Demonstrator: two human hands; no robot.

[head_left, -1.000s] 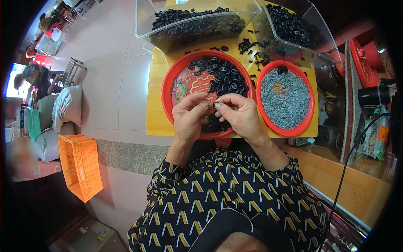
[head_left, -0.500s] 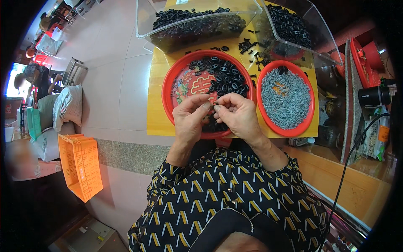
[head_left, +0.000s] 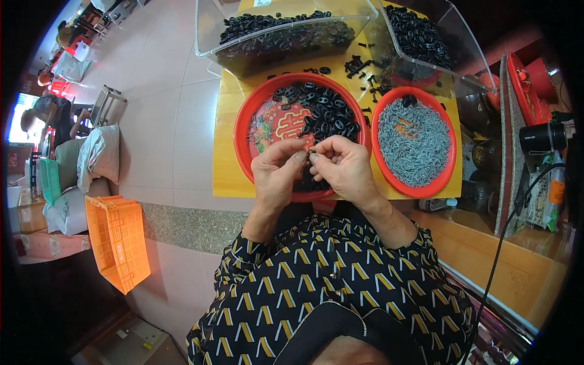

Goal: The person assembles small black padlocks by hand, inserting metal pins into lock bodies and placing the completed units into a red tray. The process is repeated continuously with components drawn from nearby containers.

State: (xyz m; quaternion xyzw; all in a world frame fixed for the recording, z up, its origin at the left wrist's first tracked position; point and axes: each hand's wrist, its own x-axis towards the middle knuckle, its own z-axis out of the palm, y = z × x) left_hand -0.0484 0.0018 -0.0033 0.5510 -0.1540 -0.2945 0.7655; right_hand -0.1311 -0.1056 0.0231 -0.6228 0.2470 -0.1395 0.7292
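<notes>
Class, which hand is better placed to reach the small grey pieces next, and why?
Probably the right hand: it is nearer the red tray of grey pieces; the left hand is farther away.

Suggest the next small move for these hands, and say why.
Probably a slight turn of the small dark piece with the left hand while the right hand steadies it. The right thumb and fingers appear to pinch it, the left fingers are close beside it, and the round red tray lies below both. Its details are too small to tell.
</notes>
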